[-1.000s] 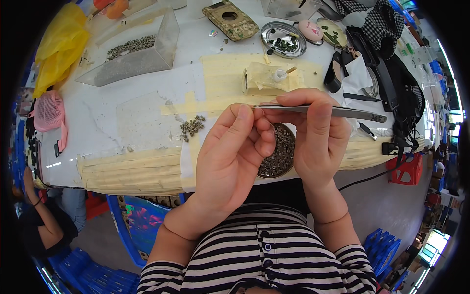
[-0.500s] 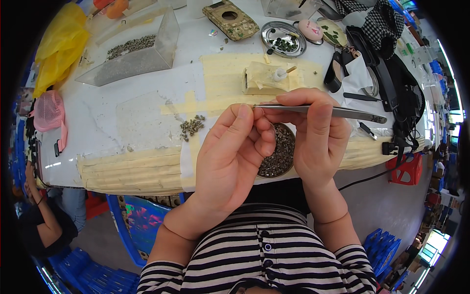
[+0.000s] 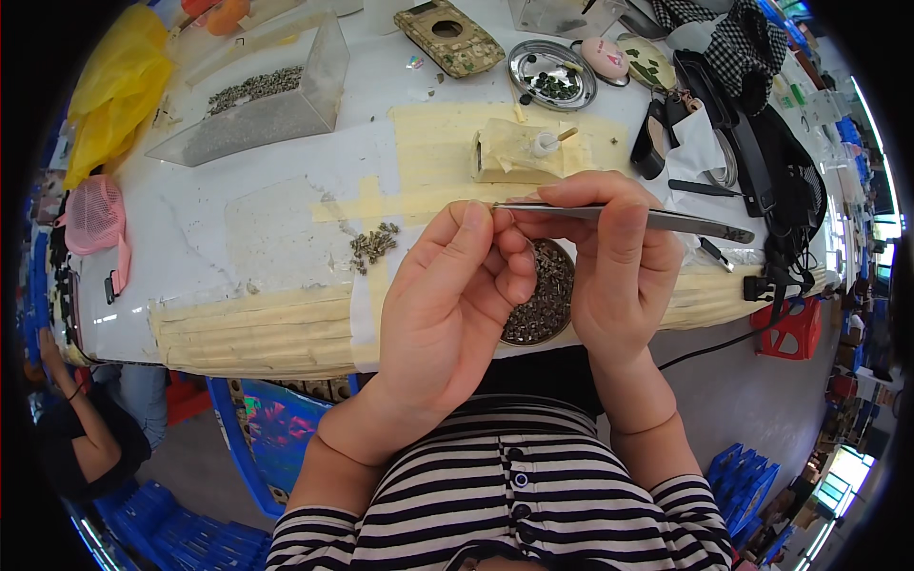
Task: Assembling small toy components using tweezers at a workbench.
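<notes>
My right hand (image 3: 624, 252) is closed around a pair of metal tweezers (image 3: 666, 219), whose tips point left and meet the fingertips of my left hand (image 3: 447, 295). The thumb and forefinger of that left hand are pinched together at the tips; whatever lies between them is too small to name. Partly hidden under my hands, a round dish (image 3: 543, 305) holds many small metal parts. To the left of my left hand, a loose heap of similar small parts (image 3: 373, 246) lies on the taped table.
A clear bin (image 3: 276, 119) with more small parts stands at the back left. Beyond my hands are a tape-covered block (image 3: 514, 157) with a small white pot, a camouflage-patterned toy part (image 3: 447, 38) and a metal plate (image 3: 550, 76) of dark pieces. A person's arm (image 3: 84, 409) shows at left.
My hands hold almost the same pose; the tweezers have shifted very slightly. At the far left, the other person's arm has moved a little.
</notes>
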Demonstrator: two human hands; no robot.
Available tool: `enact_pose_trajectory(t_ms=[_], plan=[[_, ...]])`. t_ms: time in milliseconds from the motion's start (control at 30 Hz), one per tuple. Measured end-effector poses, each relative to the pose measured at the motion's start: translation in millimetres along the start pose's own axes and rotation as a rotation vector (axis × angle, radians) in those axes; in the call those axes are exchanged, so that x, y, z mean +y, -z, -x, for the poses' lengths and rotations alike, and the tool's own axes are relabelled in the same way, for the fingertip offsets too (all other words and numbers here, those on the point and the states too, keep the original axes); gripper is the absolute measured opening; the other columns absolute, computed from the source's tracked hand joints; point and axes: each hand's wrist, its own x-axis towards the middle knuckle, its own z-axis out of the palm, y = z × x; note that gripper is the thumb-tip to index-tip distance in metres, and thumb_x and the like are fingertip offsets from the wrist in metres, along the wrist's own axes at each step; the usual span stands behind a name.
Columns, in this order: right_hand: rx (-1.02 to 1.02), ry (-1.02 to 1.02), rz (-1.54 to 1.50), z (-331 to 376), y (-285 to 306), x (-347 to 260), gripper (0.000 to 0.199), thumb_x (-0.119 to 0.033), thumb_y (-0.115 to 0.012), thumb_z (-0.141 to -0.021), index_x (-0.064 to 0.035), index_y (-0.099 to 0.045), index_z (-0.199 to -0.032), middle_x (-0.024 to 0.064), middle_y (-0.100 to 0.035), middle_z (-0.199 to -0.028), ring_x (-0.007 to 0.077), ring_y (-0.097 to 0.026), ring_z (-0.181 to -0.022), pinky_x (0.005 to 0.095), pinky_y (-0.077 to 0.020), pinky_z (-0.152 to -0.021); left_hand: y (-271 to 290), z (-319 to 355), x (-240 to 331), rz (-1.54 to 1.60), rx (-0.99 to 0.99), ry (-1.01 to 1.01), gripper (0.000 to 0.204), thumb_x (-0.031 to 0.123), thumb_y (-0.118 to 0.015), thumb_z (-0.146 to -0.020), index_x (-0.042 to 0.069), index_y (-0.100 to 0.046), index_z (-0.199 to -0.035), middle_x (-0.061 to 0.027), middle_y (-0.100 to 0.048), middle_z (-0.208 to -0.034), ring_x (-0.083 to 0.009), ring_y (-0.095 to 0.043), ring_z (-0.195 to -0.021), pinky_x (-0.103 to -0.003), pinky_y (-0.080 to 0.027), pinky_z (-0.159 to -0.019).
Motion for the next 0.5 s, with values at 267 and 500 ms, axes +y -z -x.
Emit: enact_pose_trajectory(t_ms=[267, 500], plan=[[0.005, 0.016, 0.009, 0.0, 0.1, 1.3, 0.035, -0.021, -0.042, -0.102, 0.006, -0.063, -0.099, 0.0103, -0.065, -0.093, 0.0161, -0.067, -0.084, 0.0266, -0.056, -0.075, -0.2, 0.4, 0.0, 0.012, 0.01, 0.003, 0.025, 0.021, -0.042, -0.102, 0.001, -0.056, -0.105, -0.0034, -0.057, -0.091, -0.0113, -0.051, -0.082, -0.023, -0.045, -0.068], [0.0, 0.015, 0.018, -0.3, 0.2, 0.9, 0.034, -0.021, -0.042, -0.102, 0.006, -0.063, -0.099, 0.0104, -0.065, -0.092, 0.0158, -0.066, -0.083, 0.0265, -0.0561, -0.074, -0.7, -0.6, -0.5, 0.015, 0.022, 0.002, 0.025, 0.021, -0.042, -0.102, 0.001, -0.056, -0.104, -0.0029, -0.057, -0.09, -0.0109, -0.051, -0.082, -0.022, -0.046, -0.067]])
